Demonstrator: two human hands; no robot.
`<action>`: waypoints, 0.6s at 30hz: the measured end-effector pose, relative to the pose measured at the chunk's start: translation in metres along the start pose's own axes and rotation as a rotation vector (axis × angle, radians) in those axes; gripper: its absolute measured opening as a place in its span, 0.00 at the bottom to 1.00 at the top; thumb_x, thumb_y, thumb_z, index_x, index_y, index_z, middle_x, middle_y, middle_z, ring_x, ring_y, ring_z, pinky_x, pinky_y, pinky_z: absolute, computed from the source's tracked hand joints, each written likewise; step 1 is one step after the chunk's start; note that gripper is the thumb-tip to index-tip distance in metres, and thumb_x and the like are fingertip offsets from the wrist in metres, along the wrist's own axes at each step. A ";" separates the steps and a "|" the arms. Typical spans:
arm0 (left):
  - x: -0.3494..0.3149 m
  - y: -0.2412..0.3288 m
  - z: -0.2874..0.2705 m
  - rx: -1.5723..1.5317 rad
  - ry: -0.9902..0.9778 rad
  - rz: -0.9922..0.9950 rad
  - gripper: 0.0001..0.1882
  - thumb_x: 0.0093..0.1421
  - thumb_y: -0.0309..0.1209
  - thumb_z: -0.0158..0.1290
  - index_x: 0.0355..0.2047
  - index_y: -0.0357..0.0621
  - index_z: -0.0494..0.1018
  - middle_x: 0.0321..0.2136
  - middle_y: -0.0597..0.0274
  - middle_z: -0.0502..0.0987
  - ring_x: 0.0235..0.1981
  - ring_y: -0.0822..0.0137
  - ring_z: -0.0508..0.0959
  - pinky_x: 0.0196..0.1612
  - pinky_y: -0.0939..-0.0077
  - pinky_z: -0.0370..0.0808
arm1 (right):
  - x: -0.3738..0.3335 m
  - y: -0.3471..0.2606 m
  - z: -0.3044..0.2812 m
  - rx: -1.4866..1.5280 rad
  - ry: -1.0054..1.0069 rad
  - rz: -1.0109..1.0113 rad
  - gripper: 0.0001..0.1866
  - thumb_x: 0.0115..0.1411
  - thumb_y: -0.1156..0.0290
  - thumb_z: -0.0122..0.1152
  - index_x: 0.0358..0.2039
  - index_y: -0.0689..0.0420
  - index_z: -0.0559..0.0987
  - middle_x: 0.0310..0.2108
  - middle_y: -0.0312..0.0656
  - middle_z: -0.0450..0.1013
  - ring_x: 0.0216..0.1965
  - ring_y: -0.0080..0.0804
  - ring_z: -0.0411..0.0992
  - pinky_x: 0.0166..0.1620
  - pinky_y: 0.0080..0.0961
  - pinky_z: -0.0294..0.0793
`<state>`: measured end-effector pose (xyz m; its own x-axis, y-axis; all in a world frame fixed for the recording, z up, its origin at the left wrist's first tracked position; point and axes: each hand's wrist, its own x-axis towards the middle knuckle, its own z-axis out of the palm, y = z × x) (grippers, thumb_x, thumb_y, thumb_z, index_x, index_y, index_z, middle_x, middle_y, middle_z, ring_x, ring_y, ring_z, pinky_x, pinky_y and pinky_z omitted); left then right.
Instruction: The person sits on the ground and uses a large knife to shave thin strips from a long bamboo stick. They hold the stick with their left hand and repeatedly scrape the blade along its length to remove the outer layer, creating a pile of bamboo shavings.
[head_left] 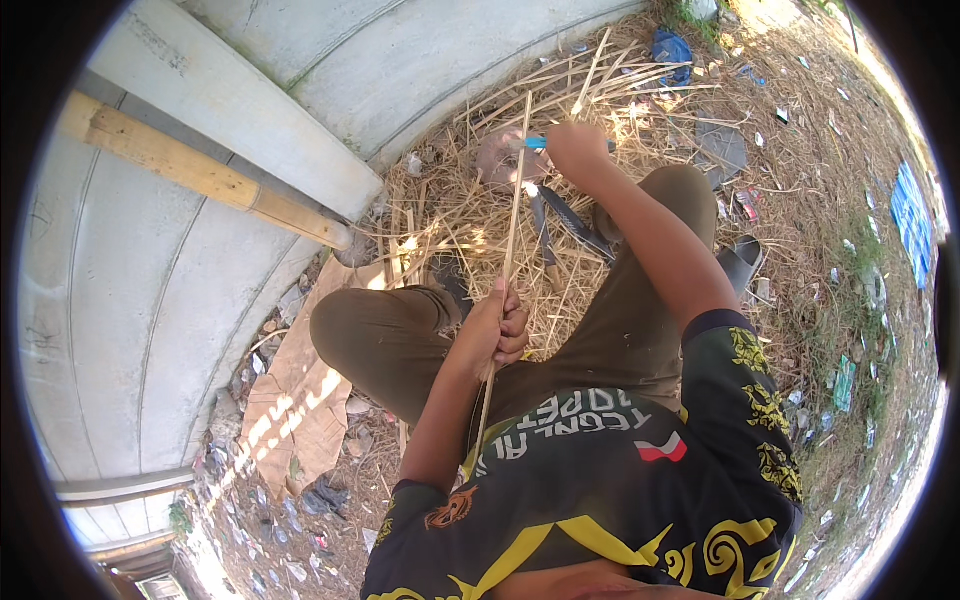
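Note:
My left hand (pixel 502 325) is closed around a long thin bamboo strip (pixel 514 215) in front of my lap. The strip runs from beside my shirt, up between my knees, to a reddish-brown block (pixel 496 160) on the ground. My right hand (pixel 580 152) is wrapped round the handle of a blue-handled tool (pixel 537 143), farther out and to the right. The tool's working end meets the strip over the block, too small to make out. Between my feet lie a dark long-bladed tool (pixel 543 235) and a dark flat strip-shaped thing (pixel 577 222).
Loose bamboo strips (pixel 620 85) and shavings cover the ground ahead. A concrete wall (pixel 130 290) with a slanting post (pixel 240 110) and a bamboo pole (pixel 210 180) stands at the left. Brown paper (pixel 300 415) lies by my left knee, a blue plastic bag (pixel 671 55) at the far side.

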<state>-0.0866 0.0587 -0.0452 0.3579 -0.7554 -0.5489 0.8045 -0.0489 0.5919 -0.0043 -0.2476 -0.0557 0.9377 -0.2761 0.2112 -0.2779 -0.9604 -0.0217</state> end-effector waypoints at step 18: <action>-0.098 -0.045 -0.022 -0.007 0.223 0.129 0.20 0.75 0.50 0.37 0.32 0.51 0.60 0.18 0.72 0.56 0.14 0.80 0.55 0.12 0.86 0.54 | -0.025 -0.017 -0.011 0.356 0.029 0.029 0.12 0.59 0.62 0.60 0.36 0.57 0.82 0.26 0.51 0.78 0.29 0.50 0.80 0.32 0.45 0.79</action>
<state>-0.1478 0.1493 -0.0310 0.5526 -0.5923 -0.5864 0.7487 0.0435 0.6615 -0.0252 -0.2243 -0.0497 0.9227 -0.3069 0.2333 -0.2093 -0.9069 -0.3657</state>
